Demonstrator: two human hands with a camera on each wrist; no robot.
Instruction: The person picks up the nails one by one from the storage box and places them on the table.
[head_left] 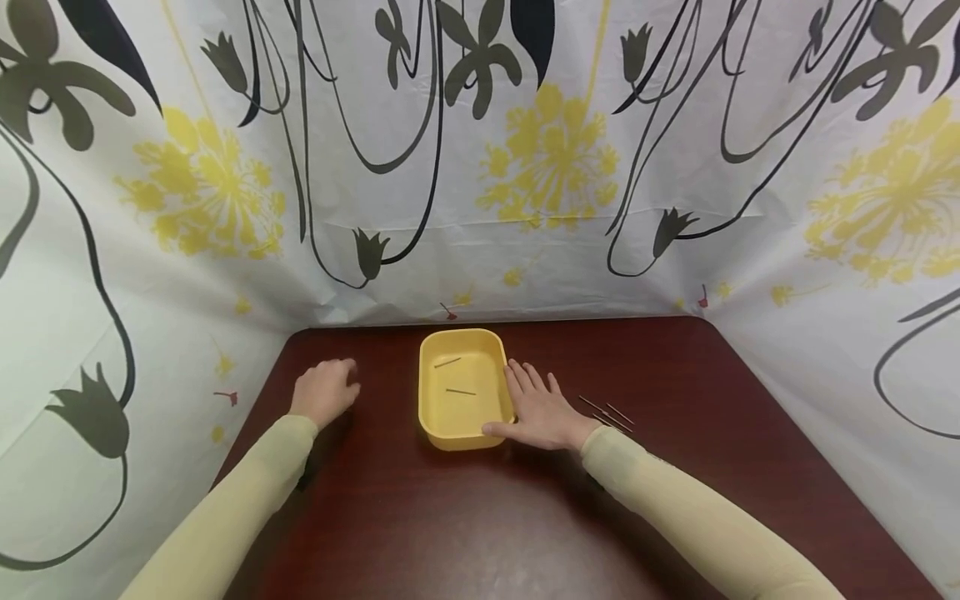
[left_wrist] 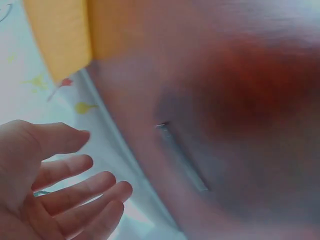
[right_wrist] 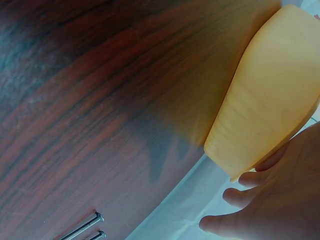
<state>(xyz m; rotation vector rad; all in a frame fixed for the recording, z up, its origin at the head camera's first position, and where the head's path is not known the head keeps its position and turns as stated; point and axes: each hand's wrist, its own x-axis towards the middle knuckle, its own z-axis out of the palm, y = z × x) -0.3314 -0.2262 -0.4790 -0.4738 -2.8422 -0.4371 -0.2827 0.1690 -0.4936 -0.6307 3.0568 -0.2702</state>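
A yellow plastic box [head_left: 425, 400] stands on the table with two nails [head_left: 461, 392] lying inside it. My right hand [head_left: 542, 414] rests against the box's right side, fingers straight and spread, the thumb at its near right corner. To the left of the box and apart from it is my left hand [head_left: 324, 393], holding nothing. Its fingers look loosely bent in the left wrist view, beside a single nail [left_wrist: 182, 157] on the table. That nail is hidden in the head view. Several more nails [head_left: 606, 414] lie right of my right hand.
The dark red-brown table [head_left: 435, 525] has rounded far corners. A white cloth [head_left: 480, 275] with flower patterns hangs behind it and along both sides. In the right wrist view, two nail heads [right_wrist: 99, 216] show near the bottom edge.
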